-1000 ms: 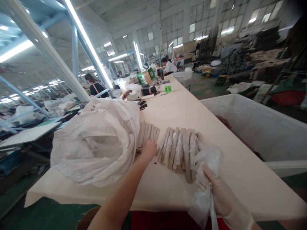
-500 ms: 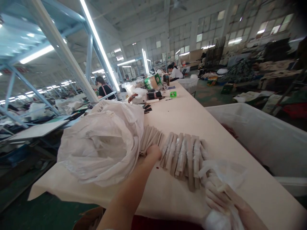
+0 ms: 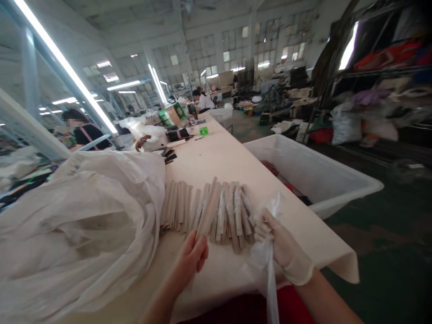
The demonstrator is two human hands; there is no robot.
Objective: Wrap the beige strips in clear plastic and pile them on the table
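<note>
Closed round the lower end of a flat beige strip (image 3: 209, 208) is my bare left hand (image 3: 195, 253); the strip points away from me, over the row on the table. My right hand (image 3: 281, 245), in a pale glove, grips a thin clear plastic strip (image 3: 271, 281) that hangs down toward my lap. Between the hands lie several beige bundles (image 3: 229, 211), some with clear plastic round them. More beige strips (image 3: 175, 204) without visible plastic lie close together at the left. Beside them a big white sack (image 3: 141, 180) lies with its mouth toward me.
The long table (image 3: 216, 153) has a paper-like cover. A white plastic tub (image 3: 337, 180) with reddish cloth stands along its right side. Farther up are a green box (image 3: 204, 131), black pieces (image 3: 169, 155) and white bags (image 3: 151, 135). Two people sit farther off.
My left hand has come back from the left-hand pile with a beige strip. My right hand has risen with the plastic, now stretched out long. The view has turned right.
</note>
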